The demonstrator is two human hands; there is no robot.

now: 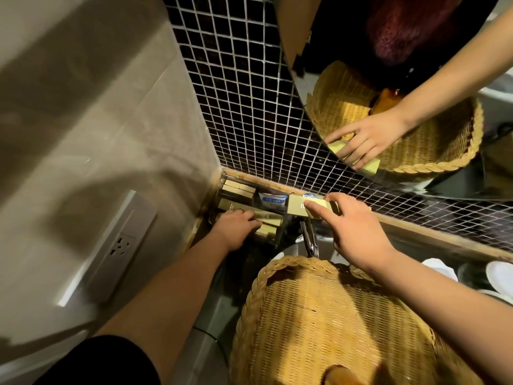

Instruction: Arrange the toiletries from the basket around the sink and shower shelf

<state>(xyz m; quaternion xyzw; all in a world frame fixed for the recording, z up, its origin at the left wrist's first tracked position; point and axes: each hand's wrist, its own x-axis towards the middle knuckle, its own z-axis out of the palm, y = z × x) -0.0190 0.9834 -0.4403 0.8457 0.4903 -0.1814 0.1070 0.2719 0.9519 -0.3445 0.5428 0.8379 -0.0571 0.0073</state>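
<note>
1. Toiletries take their places in a bathroom corner: gold cartons and a white sachet with blue print already stand in a clear organiser at the far left, against the mosaic tile wall.
2. Over the nearest cartons lies the left hand; whether its fingers clasp one cannot be told.
3. Straight, released fingers of the right hand press on a gold box lying on the ledge, just right of the organiser and beyond the tap.
4. Near and centre, the wicker basket looks almost emptied; an amber item shows at its near edge.
5. Judged from this, most of the arranging here is done. The amber item is left, and the shower shelf, which is out of view, may still need filling.
6. At far right, a mirror repeats the basket and the pressing hand.
</note>
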